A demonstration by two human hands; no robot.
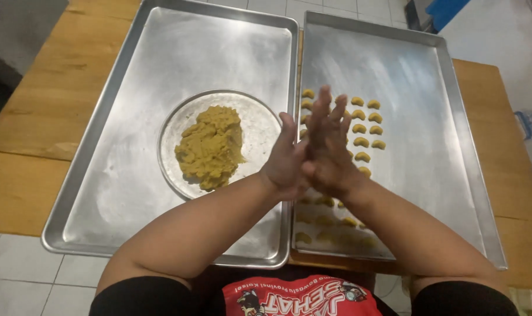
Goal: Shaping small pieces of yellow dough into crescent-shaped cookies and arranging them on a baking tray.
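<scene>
The scene is evenly and fairly brightly lit, with soft light from above. The two metal trays, the left tray (102, 175) and the right tray (430, 146), show broad, hazy sheen but no hard glare. A soft shadow of the arms darkens the near end of the right tray. The right hand (327, 146) is slightly smeared by motion at the fingertips; the left hand (286, 164) is sharper. Wide-angle distortion bends the tray edges and the wooden worktop (37, 117) outward.
</scene>
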